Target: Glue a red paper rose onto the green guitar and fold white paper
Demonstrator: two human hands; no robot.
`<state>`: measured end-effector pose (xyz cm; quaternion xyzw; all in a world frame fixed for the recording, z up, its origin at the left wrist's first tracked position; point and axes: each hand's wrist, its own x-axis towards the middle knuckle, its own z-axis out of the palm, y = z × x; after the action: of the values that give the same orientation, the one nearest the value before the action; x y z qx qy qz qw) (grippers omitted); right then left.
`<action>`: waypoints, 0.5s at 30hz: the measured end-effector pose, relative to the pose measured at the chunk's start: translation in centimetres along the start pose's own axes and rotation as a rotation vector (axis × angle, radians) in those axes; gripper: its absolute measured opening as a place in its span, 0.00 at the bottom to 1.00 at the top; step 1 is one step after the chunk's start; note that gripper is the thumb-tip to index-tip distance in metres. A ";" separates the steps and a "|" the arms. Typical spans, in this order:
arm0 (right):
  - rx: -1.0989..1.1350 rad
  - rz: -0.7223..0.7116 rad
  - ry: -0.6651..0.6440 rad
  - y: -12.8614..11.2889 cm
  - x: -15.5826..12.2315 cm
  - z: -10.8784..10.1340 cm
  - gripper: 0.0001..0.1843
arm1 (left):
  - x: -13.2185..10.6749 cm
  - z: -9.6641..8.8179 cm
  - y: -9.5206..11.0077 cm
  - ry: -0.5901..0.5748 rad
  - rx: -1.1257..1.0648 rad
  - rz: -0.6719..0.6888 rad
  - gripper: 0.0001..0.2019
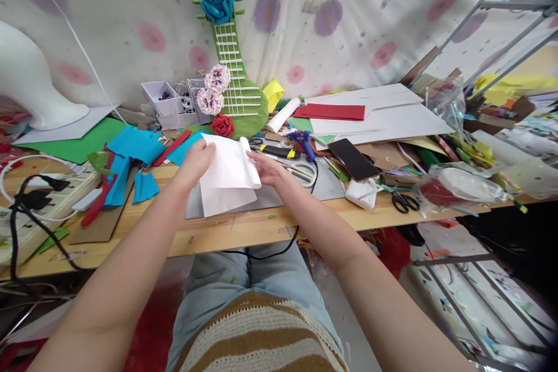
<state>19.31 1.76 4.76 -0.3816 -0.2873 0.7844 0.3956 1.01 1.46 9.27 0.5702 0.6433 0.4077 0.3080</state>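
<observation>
- Paper (223, 161), partly rolled, is above the near side of the desk (218, 237).
- Left hand (197, 158): fingers pinch its left edge.
- Right hand (269, 170): fingers grasp its rolled right edge.

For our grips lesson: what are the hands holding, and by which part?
White paper: left hand grips its left edge, right hand touches its rolled right end.
</observation>
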 end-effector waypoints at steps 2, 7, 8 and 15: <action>-0.001 -0.004 0.028 0.0 -0.1 -0.1 0.13 | 0.4 -0.8 -0.4 0.082 0.164 -0.013 0.07; 0.027 0.005 -0.007 -0.2 -0.6 -0.5 0.13 | 0.1 -1.3 -1.0 0.179 0.394 0.003 0.09; 0.026 0.001 -0.012 -0.3 -0.6 -0.6 0.13 | -0.1 -1.2 -1.1 0.175 0.411 0.006 0.10; -0.069 -0.033 0.071 -0.6 -0.5 -1.2 0.09 | -0.6 -1.4 -1.7 0.212 0.509 0.057 0.12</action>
<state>20.69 1.87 4.77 -0.4179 -0.3063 0.7534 0.4048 -0.91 0.63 8.41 0.6013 0.7373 0.2991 0.0740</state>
